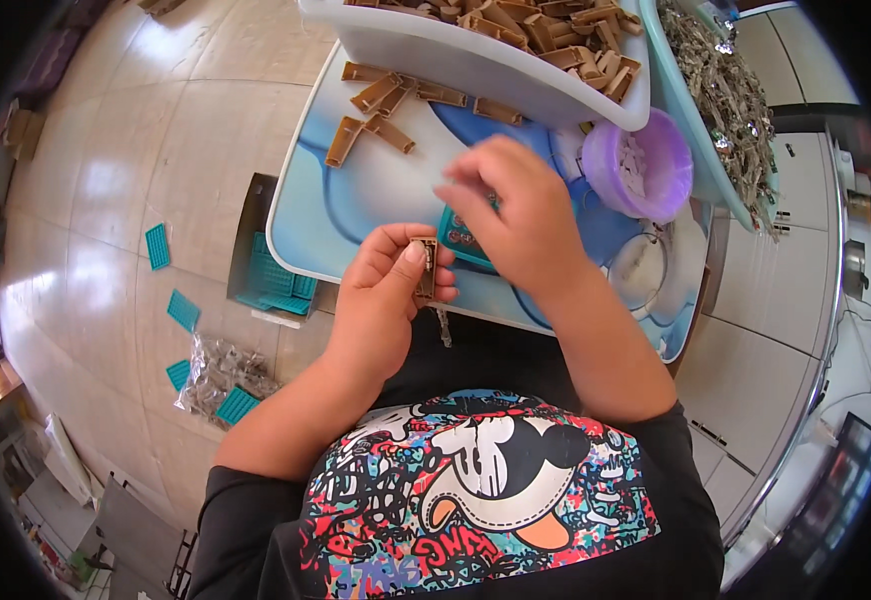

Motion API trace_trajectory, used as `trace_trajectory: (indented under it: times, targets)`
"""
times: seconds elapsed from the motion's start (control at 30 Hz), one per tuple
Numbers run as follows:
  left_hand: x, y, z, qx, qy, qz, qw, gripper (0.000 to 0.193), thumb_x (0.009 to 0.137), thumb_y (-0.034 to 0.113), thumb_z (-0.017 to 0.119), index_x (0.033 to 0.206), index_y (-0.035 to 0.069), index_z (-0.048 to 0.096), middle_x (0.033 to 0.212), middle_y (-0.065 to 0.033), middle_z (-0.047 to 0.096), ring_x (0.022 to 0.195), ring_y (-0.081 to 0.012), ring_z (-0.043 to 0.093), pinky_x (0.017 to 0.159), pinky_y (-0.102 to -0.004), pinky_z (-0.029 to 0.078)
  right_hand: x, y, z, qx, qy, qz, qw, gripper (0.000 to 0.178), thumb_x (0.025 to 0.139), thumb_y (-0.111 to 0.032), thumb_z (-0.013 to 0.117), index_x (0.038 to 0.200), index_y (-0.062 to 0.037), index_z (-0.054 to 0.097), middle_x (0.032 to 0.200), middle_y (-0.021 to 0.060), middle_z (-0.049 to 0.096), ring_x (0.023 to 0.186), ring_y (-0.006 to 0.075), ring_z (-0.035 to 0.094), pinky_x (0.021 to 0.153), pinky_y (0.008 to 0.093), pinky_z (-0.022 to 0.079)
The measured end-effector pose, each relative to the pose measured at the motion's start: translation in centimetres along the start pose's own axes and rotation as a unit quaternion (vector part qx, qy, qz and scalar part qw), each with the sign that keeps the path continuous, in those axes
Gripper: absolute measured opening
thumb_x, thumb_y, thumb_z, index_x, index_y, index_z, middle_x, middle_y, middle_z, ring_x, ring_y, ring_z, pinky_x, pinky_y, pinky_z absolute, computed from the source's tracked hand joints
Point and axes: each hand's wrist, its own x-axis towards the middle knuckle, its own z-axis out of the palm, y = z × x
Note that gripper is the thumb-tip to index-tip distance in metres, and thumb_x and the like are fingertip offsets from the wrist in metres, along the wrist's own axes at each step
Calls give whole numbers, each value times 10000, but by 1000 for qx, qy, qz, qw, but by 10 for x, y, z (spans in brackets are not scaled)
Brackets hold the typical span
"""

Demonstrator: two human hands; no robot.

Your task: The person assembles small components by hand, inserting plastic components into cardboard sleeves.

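Note:
My left hand (384, 283) is closed around a small brown plastic casing (426, 270), thumb on top; its open side shows small metal parts. Just right of it, my right hand (516, 200) hovers over a teal tray (464, 252) holding small round pieces. Its fingers are bent and smeared by motion, so I cannot make out whether they hold anything. Further back on the blue-patterned table (356, 225) lie several loose brown casings (368, 135), like the one in my left hand.
A white bin (496, 65) heaped with brown casings stands at the back. Beside it sit a purple bowl (674, 165) with pale pieces and a big teal tub (701, 130) of metal parts. Left on the floor are a box (256, 225), teal trays (158, 246) and a plastic bag (216, 370).

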Motion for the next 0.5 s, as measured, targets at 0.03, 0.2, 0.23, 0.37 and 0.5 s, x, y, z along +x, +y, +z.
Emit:
trace_trajectory:
  times: [0.03, 0.2, 0.23, 0.37, 0.5]
  targets:
    - [1, 0, -4, -5, 2, 1, 1000, 200, 943, 158, 478, 1104, 41, 505, 939, -69, 577, 797, -135, 575, 728, -278, 493, 12, 5, 9, -54, 18, 0, 998, 158, 744, -162, 673, 790, -35, 592, 775, 105, 575, 764, 298, 559, 660, 381, 454]
    - [5, 3, -12, -27, -11, 9, 1000, 198, 942, 159, 481, 1100, 41, 505, 928, -62, 558, 788, -123, 547, 718, -267, 476, 46, 20, 36, -227, 2, 38, 973, 219, 759, -228, 662, 879, -52, 614, 861, 85, 614, 824, 268, 593, 694, 380, 474]
    - [6, 3, -14, -26, -9, 16, 999, 196, 944, 156, 478, 1101, 40, 505, 923, -61, 560, 779, -126, 551, 713, -267, 481, 49, 23, 40, -249, -25, 49, 967, 226, 759, -243, 658, 876, -56, 611, 869, 84, 614, 845, 272, 590, 710, 393, 472]
    - [8, 9, -10, -18, 42, 15, 999, 194, 954, 150, 464, 1102, 30, 501, 931, -69, 580, 786, -143, 586, 720, -270, 501, 49, 22, 38, -274, -44, 91, 957, 198, 742, -220, 666, 847, -67, 598, 871, 81, 610, 851, 279, 588, 711, 397, 474]
    - [7, 18, 1, -28, 87, 22, 996, 205, 953, 157, 475, 1097, 11, 486, 957, -90, 598, 812, -153, 607, 746, -288, 526, 26, 6, 20, -261, -10, 11, 965, 172, 715, -180, 668, 804, -62, 580, 848, 111, 587, 841, 279, 586, 678, 383, 474]
